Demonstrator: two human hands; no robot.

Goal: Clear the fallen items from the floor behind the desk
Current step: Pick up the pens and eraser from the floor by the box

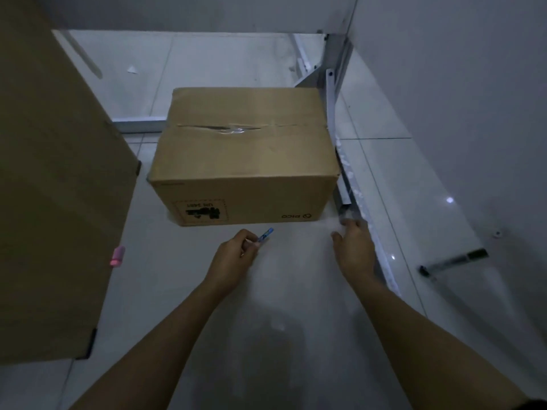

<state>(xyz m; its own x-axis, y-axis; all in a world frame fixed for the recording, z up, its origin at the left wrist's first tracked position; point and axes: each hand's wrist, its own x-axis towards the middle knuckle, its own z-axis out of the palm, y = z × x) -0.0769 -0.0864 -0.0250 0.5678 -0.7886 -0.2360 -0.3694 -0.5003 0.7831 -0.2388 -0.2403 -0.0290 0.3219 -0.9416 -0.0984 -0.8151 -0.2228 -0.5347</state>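
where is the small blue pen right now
In the head view, the small blue pen is pinched in the left hand, just above the floor in front of the taped brown cardboard box, left of the right hand.

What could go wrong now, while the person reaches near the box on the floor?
1. The left hand holds a blue pen only at the fingers, so it may slip and fall again.
2. The right hand reaches beside a metal rail with a rough white edge; it may scrape the fingers.
3. A pink item sits by the panel on the left and, in this dim light, could be missed.
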